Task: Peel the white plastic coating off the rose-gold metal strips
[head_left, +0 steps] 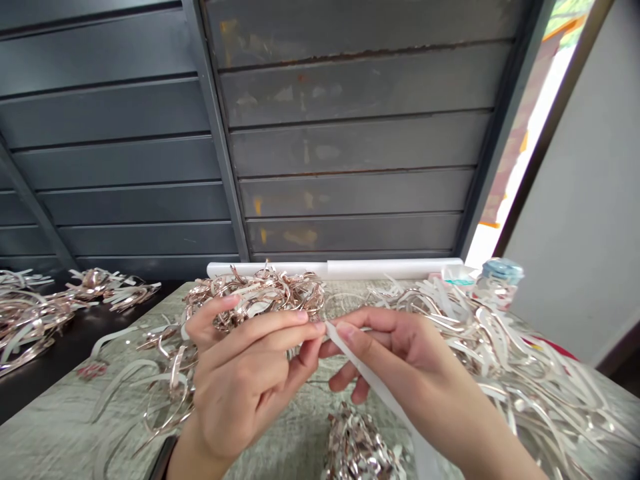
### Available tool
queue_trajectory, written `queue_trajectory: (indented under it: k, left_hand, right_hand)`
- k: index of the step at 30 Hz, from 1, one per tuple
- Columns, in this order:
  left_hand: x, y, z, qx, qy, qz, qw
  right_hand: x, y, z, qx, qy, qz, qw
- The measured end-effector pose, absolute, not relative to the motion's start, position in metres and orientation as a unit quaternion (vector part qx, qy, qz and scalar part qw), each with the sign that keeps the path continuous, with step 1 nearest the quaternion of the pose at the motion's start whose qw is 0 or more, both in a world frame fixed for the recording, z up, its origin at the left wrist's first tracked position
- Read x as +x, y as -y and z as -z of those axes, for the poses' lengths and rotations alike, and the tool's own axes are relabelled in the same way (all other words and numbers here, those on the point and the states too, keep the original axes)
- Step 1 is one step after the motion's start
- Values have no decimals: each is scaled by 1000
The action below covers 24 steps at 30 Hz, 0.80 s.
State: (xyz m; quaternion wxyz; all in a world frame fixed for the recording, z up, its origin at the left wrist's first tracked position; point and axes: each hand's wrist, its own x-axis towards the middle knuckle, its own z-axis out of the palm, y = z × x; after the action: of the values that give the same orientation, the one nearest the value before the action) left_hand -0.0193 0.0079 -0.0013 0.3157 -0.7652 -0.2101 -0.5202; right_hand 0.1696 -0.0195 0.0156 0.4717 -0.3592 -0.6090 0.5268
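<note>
A white strip [373, 381] runs from the fingertips down toward the bottom edge of the head view. My right hand [400, 357] pinches its upper end between thumb and fingers. My left hand [255, 377] meets it there, thumb and index fingertips pressed together at the strip's tip, the other fingers stretched out. Whatever lies between the left fingertips is too small to make out. Below the hands sits a bundle of crinkled shiny foil [361, 447]. Curly rose-gold strips [270, 293] are heaped behind the left hand, and white and metallic strips [500, 353] spread right of the right hand.
The table [50, 427] has a pale wood-grain top. Long white rolls [390, 269] lie along its back edge, by a jar with a blue lid [503, 270]. More strips [35, 317] lie on a dark surface at the left. A grey slatted wall [350, 147] stands behind.
</note>
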Motion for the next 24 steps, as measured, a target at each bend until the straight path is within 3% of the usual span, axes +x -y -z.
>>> queue_trajectory:
  k: [16, 24]
  left_hand:
    - [-29, -19, 5, -651, 287, 650, 268]
    - [-16, -26, 11, -822, 211, 467, 247]
  right_hand:
    - [165, 20, -11, -455, 650, -415, 445]
    - [170, 22, -13, -457, 647, -429, 434]
